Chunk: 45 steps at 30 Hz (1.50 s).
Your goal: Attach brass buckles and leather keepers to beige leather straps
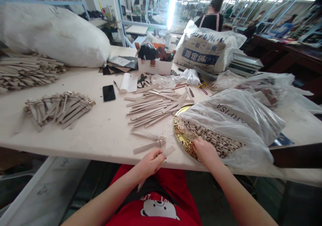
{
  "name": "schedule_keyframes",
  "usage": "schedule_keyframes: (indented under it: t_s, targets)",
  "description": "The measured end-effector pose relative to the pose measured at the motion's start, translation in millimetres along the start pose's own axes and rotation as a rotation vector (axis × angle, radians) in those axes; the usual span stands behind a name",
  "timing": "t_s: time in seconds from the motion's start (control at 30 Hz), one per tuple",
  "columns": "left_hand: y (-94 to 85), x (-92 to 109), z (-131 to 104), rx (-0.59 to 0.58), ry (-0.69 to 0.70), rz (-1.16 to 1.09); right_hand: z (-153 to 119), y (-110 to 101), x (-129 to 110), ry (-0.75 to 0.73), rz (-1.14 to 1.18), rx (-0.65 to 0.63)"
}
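So, the left hand (152,162) has its grip pinched on a beige strap (169,150) by the tabletop (110,132) edge, leaving one end free. Meanwhile the right hand (204,151) is at the gold tray (184,108), probably parked close for easy reach; can't tell if that grip's closed.

The white table (103,132) carries a phone (109,93); left of the phone lie piled strips (59,110), right of it loose strips (153,109), a golden tray (185,108) and a white box (156,67).
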<state>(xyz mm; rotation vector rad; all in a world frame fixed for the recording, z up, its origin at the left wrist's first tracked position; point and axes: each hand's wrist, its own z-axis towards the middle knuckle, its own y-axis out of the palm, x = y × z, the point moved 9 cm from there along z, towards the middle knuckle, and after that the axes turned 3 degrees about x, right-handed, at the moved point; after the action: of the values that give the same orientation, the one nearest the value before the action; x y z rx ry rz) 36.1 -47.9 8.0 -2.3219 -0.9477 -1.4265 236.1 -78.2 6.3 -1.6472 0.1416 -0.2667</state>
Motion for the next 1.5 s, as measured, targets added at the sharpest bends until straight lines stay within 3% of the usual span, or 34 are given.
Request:
schedule_keyframes:
  t_s: [0.1, 0.2, 0.33, 0.43, 0.57, 0.77, 0.9, 1.0, 1.17, 1.3, 1.5]
  targets:
    - [0.5, 3.9, 2.0, 0.004, 0.062, 0.119, -1.4, -14.1, 8.5, 0.062, 0.240, 0.088]
    - [-3.8, 10.7, 6.6, 0.066, 0.116, 0.176, -9.3, -22.3, 7.0, 0.167, 0.814, 0.099]
    - [-8.2, 27.7, 12.6, 0.151, 0.194, 0.121, -21.6, -11.9, -46.0, 0.247, 1.663, -0.186]
    - [-5.1, 31.7, 13.9, 0.130, 0.165, 0.093, -28.0, -5.7, -87.4, 0.298, 1.998, -0.351]
    - [-8.9, 24.3, 9.9, 0.156, 0.101, 0.035, -29.4, 0.3, -106.4, 0.327, 2.019, -0.352]
    - [-16.8, 10.1, 11.3, 0.213, 0.060, 0.010, -26.9, -8.7, -97.8, 0.280, 1.768, -0.199]
    - [-21.4, 18.8, 10.5, 0.304, 0.147, 0.153, -24.5, -9.2, -92.3, 0.316, 1.744, -0.037]
    - [-23.4, 27.4, 5.0, 0.369, 0.231, 0.239, -24.7, -5.0, -95.8, 0.347, 1.799, 0.012]
    - [-30.0, 23.5, 0.6, 0.409, 0.228, 0.190, -29.8, 5.1, -118.0, 0.414, 2.156, -0.177]
    - [-25.4, 14.4, 4.8, 0.324, 0.193, 0.066, -34.1, 3.4, -130.8, 0.382, 2.264, -0.316]
    - [-24.1, 13.0, 4.2, 0.356, 0.223, 0.065, -35.9, 11.0, -132.0, 0.468, 2.324, -0.263]
